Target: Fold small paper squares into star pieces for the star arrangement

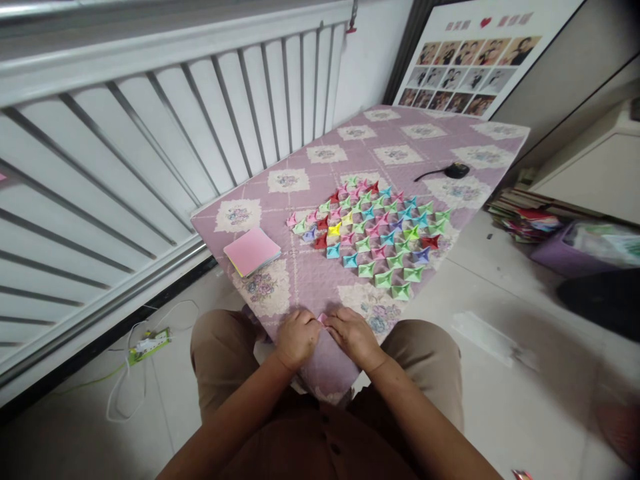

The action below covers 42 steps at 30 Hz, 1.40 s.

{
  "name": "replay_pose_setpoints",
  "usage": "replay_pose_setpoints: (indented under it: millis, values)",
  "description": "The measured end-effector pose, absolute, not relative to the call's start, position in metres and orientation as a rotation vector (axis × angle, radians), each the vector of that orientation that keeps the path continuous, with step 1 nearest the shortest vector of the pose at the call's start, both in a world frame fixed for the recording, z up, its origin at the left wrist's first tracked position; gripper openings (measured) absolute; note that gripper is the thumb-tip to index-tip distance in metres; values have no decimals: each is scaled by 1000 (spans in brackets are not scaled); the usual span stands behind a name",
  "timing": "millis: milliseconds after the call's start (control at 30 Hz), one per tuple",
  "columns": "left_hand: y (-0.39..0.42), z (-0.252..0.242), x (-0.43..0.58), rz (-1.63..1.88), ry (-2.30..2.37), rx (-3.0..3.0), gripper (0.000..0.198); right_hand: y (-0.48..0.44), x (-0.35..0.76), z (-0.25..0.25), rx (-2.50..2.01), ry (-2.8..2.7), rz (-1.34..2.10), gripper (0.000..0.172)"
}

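Note:
Between my two hands, close to the table's near corner, is a small folded piece of pink paper [323, 320]. My left hand [300, 337] has its fingers closed on the paper's left side. From the right, my right hand [354, 335] pinches the other side, thumb and fingertips together. Most of the paper is hidden under my fingers. Beyond the hands stand many small folded paper figures [383, 252] in rows, coloured green, pink, red, blue and yellow. To the left lies a stack of square paper sheets [253, 251] with a pink one on top.
A purple flowered cloth covers the table [310, 267]. A black object with a short cable [456, 171] lies at the far right. Left is a white radiator [200, 120]; a power strip [150, 345] with cords is on the floor. A photo board [465, 60] leans behind.

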<state>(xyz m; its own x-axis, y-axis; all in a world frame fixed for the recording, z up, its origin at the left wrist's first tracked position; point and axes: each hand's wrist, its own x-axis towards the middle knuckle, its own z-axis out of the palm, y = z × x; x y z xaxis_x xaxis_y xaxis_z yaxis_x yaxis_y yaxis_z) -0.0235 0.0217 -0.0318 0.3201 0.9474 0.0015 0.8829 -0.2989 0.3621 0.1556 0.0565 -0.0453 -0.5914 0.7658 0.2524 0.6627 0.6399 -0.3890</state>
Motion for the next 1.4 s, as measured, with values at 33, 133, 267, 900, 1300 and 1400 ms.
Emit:
replay_pose_setpoints:
  millis: [33,133,267,900,1300,1400]
  values:
    - [21,-32,-23,329,1660,2273,25,57,155,-45,-1137,-2466,358,25]
    - [21,-34,-22,385,1717,2216,21,58,155,-46,-1145,-2455,369,25]
    - [20,-36,-22,403,1760,2210,15,59,156,-49,-1085,-2413,395,22]
    - [40,-13,-17,95,1814,2007,24,64,145,-23,-1605,-2489,498,25]
    - [53,0,-17,-158,1801,1875,32,61,140,-19,-1704,-2411,439,23]
    - [56,0,-17,-198,1801,1866,33,61,139,-20,-1709,-2386,423,23]
